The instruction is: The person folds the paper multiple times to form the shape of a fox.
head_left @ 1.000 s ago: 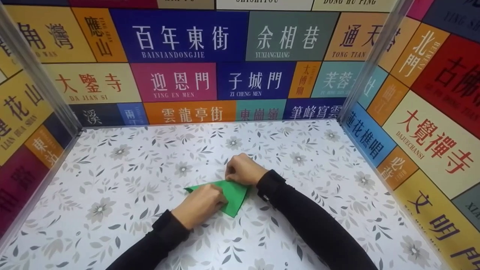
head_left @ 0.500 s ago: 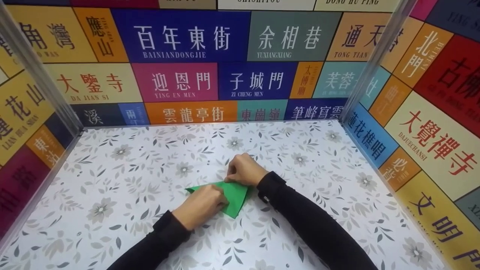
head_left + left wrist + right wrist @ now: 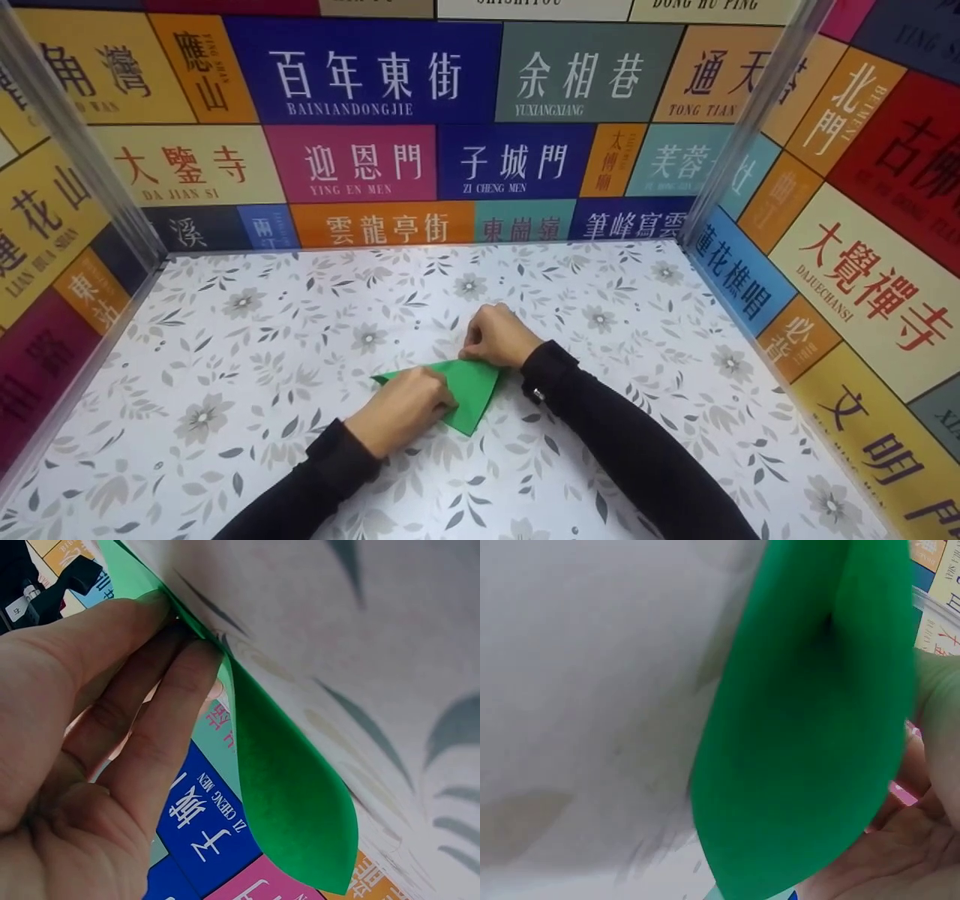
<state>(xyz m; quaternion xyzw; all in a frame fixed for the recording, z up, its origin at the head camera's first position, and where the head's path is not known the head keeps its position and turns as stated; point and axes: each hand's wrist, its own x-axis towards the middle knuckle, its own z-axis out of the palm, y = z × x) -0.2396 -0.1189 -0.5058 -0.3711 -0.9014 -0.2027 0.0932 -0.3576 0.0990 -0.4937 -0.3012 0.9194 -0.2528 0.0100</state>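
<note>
A folded green paper [image 3: 474,391] lies flat on the flower-patterned table [image 3: 285,322], near its middle. My left hand [image 3: 405,409] lies on the paper's left part, and in the left wrist view its fingers [image 3: 157,735] press the green sheet [image 3: 292,802] down where a flap curls up. My right hand [image 3: 496,337] sits at the paper's far edge with curled fingers that pinch the fold. The right wrist view is filled by the green flap [image 3: 810,750], with part of that hand [image 3: 922,840] at the lower right. Both forearms wear black sleeves.
Colourful panels with printed place names wall the table in at the back [image 3: 450,150], left [image 3: 45,247] and right [image 3: 862,247]. Metal posts [image 3: 742,127] stand in the two far corners. Nothing but the paper lies on the tabletop.
My right hand has slid a little to the right along the paper's far edge. The left hand and the paper stay where they were.
</note>
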